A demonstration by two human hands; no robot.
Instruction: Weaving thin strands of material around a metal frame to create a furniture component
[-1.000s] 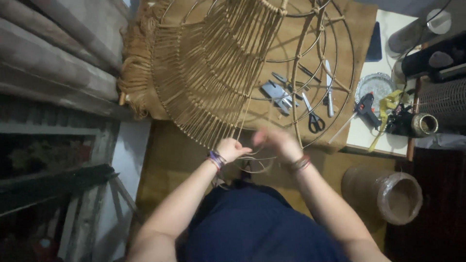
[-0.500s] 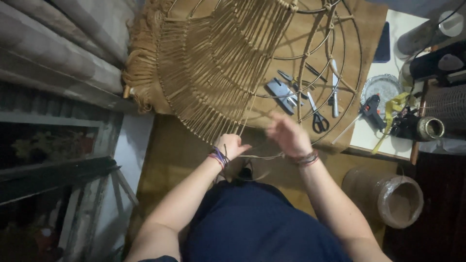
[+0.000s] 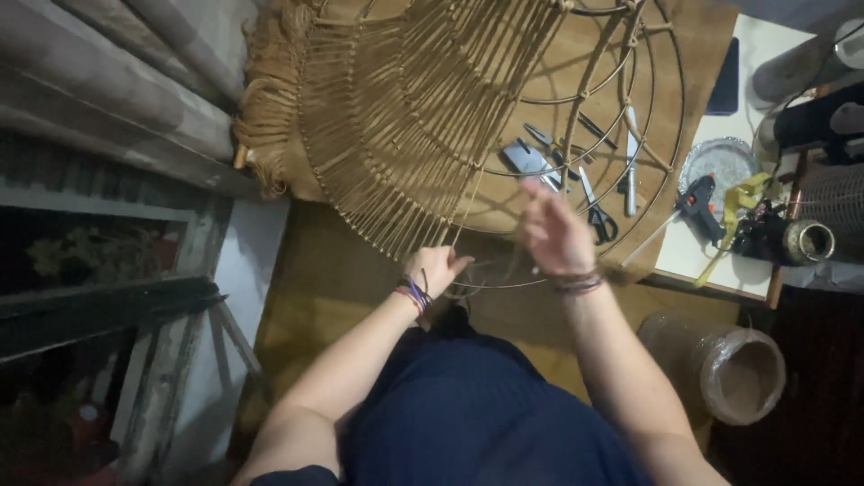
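Head view. The large round wire frame strung with tan cord strands is lying across the brown work surface, filling the picture from 10 to 1 o'clock of the hands. The strands are running fanwise, their long axes converging toward the near rim at the left hand.

The left hand is sitting at that rim, nearer the work, fingers curled together on the strand ends; whether they are pinching one cord cannot be told.

The right hand is hovering at 2 o'clock of the left, fingers loosely apart, blurred; a thin cord seems to be passing by it, the grip unclear.

Black-handled scissors and a black glue gun are lying at 2 to 3 o'clock.
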